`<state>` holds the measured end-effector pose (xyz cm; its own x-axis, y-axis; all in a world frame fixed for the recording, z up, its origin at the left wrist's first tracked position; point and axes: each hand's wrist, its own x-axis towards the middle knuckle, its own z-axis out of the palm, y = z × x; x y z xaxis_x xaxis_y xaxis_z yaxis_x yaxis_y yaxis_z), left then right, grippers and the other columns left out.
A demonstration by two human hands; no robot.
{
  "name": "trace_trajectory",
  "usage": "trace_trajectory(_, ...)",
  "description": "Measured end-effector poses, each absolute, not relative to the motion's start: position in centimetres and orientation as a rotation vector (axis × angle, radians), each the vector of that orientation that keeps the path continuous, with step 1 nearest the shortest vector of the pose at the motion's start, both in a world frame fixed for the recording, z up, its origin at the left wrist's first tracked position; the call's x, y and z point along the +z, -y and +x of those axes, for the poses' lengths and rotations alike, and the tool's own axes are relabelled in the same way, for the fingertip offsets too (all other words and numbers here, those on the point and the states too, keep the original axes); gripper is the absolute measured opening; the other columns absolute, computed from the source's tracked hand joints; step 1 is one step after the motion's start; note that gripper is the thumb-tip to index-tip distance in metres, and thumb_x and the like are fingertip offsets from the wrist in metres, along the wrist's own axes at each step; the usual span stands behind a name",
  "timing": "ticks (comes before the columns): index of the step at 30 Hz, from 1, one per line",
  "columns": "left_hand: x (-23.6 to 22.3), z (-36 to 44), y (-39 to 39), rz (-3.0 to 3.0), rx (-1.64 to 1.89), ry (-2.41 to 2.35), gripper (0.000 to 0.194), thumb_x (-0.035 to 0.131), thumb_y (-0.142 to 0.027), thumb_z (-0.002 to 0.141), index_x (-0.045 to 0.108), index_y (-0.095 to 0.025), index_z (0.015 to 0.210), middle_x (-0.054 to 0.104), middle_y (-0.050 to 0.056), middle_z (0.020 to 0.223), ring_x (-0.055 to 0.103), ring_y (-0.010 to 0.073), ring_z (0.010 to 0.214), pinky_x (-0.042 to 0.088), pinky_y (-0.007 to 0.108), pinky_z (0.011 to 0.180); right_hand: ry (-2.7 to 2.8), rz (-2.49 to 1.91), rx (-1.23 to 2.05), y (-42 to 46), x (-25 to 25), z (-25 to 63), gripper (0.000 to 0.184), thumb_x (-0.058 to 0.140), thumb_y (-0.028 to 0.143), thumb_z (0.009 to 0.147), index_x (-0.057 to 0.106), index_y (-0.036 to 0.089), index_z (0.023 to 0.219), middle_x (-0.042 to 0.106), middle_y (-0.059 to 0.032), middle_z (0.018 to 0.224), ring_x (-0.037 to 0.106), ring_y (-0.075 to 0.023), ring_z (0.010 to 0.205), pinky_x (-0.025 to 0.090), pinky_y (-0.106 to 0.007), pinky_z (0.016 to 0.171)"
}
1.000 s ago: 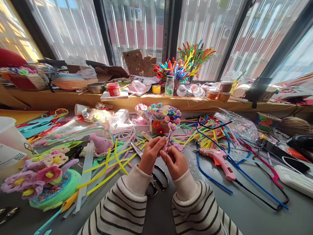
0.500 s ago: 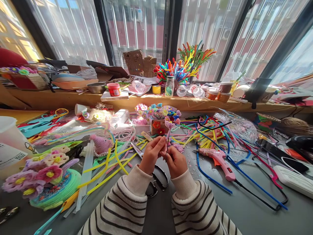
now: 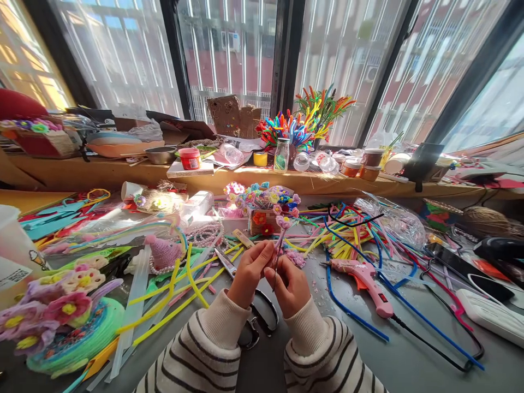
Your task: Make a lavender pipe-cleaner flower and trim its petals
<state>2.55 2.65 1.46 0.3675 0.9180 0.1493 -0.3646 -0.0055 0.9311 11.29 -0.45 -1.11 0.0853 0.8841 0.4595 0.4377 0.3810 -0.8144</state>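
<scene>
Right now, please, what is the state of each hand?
Left hand: closed, fingertips beside the flower stem; whether it grips cannot be told.
Right hand: closed, holding the flower stem.

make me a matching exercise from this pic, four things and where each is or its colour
1. flower stem
2. glue gun
3. red tub
4. scissors

A. lying partly hidden below the left hand
B. pink, right of the right hand
C. held between left hand and right hand
D. by the window, on the ledge

Pairs: 1-C; 2-B; 3-D; 4-A
</scene>
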Motion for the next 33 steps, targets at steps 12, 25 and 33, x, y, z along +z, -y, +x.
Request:
trace_trajectory(12,1.40,2.60,-2.63,1.131,1.120,-0.633,0.029,0.048,-0.034,0.071,0.035,-0.015,0.054,0.031,-0.007,0.048,0.023,0.0030,0.040,0.021,0.014,0.035,1.569,-1.284,0.300,0.00,-1.90,11.34,0.032,0.038,0.040,0.075,0.034,0.019,0.052,0.039,0.0047,0.042,0.035,-0.0075,0.039,0.026,-0.019,0.039)
trace_trajectory(25,1.18,2.50,-2.55,1.067,1.123,-0.649,0.029,0.053,-0.035,0.067,0.037,-0.014,0.055,0.030,-0.006,0.051,0.025,0.0028,0.044,0.022,0.013,0.039,1.582,-1.203,0.419,0.27,-1.61,11.32,0.032,0.037,0.042,0.075,0.037,0.018,0.055,0.034,0.0053,0.044,0.031,-0.0071,0.039,0.023,-0.019,0.038)
trace_trajectory(33,1.81,2.62,-2.16,1.053,1.100,-0.716,0.033,0.056,-0.040,0.062,0.037,-0.015,0.053,0.033,-0.006,0.050,0.030,0.0030,0.042,0.027,0.014,0.039,1.554,-1.238,0.279,0.01,-2.01,11.39,0.030,0.040,0.037,0.075,0.037,0.018,0.053,0.038,0.0051,0.043,0.035,-0.0071,0.039,0.027,-0.018,0.038)
